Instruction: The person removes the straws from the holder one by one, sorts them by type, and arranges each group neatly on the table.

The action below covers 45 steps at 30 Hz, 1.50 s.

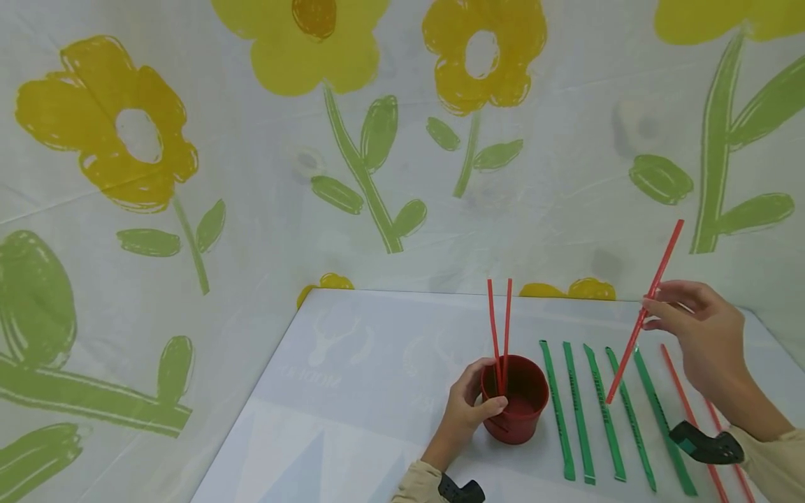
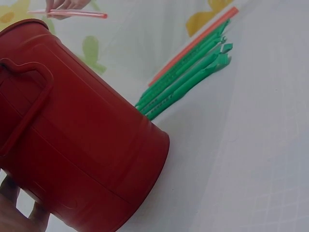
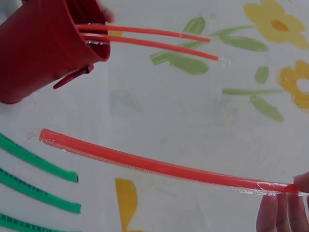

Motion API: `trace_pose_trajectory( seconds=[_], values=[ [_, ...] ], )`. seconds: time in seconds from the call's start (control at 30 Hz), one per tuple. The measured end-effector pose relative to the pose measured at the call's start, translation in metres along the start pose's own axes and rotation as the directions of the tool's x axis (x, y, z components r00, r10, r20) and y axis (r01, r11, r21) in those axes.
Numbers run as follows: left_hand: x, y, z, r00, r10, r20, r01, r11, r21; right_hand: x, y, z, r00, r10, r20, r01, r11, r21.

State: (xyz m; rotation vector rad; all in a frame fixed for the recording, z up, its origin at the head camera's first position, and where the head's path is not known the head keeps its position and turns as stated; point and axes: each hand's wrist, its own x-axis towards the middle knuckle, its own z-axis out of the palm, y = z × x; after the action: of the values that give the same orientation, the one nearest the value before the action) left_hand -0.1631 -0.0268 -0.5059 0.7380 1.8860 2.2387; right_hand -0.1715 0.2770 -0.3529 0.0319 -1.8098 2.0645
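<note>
My left hand (image 1: 462, 413) grips the side of a small red metal bucket (image 1: 517, 429) at its rim, thumb toward the front. Two red straws (image 1: 493, 314) stand in the bucket, leaning against the rim near the left fingers. My right hand (image 1: 713, 335) pinches another red straw (image 1: 620, 374) near its middle, raised and tilted to the right of the bucket. In the right wrist view this straw (image 3: 159, 166) shows a clear plastic wrapper. The left wrist view shows the bucket's wall (image 2: 91, 125) and folded handle (image 2: 41, 104) close up.
Several green wrapped straws (image 1: 579, 419) lie side by side on the white table (image 1: 302, 391), right of the bucket. Two more red straws (image 1: 682, 391) lie beyond them, partly behind the right wrist. A white flower-printed cloth (image 1: 264, 209) encloses the table's back and left.
</note>
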Motion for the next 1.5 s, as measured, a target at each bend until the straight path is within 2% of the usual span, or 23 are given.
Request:
trace_pose_trajectory(
  seconds=[0.17, 0.4, 0.63, 0.77, 0.9, 1.13, 1.2, 1.5],
  values=[
    [0.000, 0.001, 0.002, 1.000, 0.008, -0.010, -0.008, 1.000, 0.000, 0.000, 0.007, -0.013, 0.999, -0.014, -0.032, 0.011, 0.996, -0.091],
    [0.000, 0.001, 0.002, 1.000, 0.016, -0.018, -0.015, 1.000, 0.013, 0.003, 0.011, -0.026, 0.995, 0.037, -0.093, -0.058, 0.971, -0.231],
    [0.000, 0.001, 0.000, 1.000, -0.001, -0.016, 0.001, 1.000, 0.006, 0.007, 0.013, -0.036, 0.995, 0.031, -0.099, -0.059, 0.954, -0.294],
    [0.000, 0.000, -0.001, 1.000, -0.003, -0.010, 0.003, 1.000, 0.007, 0.007, 0.016, -0.044, 0.995, 0.032, -0.097, -0.064, 0.934, -0.352],
    [0.000, 0.000, -0.001, 1.000, -0.006, -0.004, 0.006, 1.000, 0.007, 0.007, 0.018, -0.051, 0.993, 0.045, -0.112, -0.088, 0.905, -0.415],
    [0.001, 0.000, 0.000, 1.000, -0.010, 0.000, 0.010, 1.000, -0.001, 0.003, 0.019, -0.062, 0.971, 0.130, -0.200, -0.215, 0.839, -0.500],
    [0.000, 0.001, 0.000, 1.000, -0.009, 0.000, 0.009, 1.000, -0.005, 0.003, 0.019, -0.065, 0.968, 0.138, -0.210, -0.228, 0.829, -0.510],
    [0.001, 0.002, 0.000, 1.000, 0.004, 0.000, -0.004, 1.000, -0.019, 0.003, 0.025, -0.084, 0.952, 0.183, -0.246, -0.297, 0.751, -0.590]
  ],
)
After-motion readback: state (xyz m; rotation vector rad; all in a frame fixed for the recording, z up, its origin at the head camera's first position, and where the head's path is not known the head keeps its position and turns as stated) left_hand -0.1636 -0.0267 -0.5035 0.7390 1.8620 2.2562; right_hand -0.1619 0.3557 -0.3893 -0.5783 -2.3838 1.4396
